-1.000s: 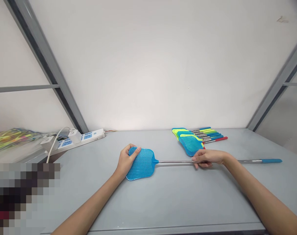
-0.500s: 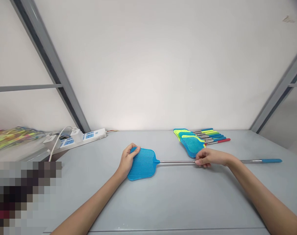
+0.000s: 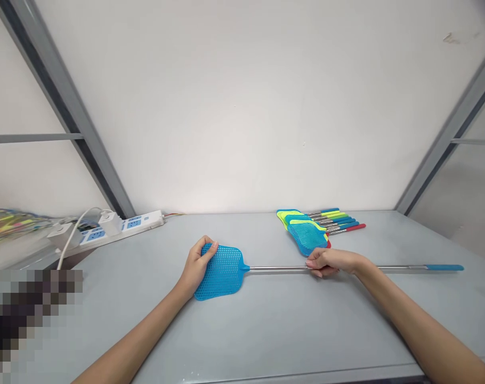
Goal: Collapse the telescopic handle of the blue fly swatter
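Left hand point(image 3: 197, 265) gripping the head of a blue swatter point(image 3: 222, 273), right hand point(image 3: 325, 262) pinched around its shaft point(image 3: 278, 268); more swatters point(image 3: 304, 233) just beyond the shaft, a power strip point(image 3: 122, 229) well left of the swatter.

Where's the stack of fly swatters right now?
In the head view, the stack of fly swatters sits on the far edge of the grey table, just beyond the right hand and the steel swatter handle under it.

Free passage along the near tabletop point(image 3: 290, 330), steel swatter handle point(image 3: 274, 268) barring the way back, stacked swatters point(image 3: 306, 234) behind it
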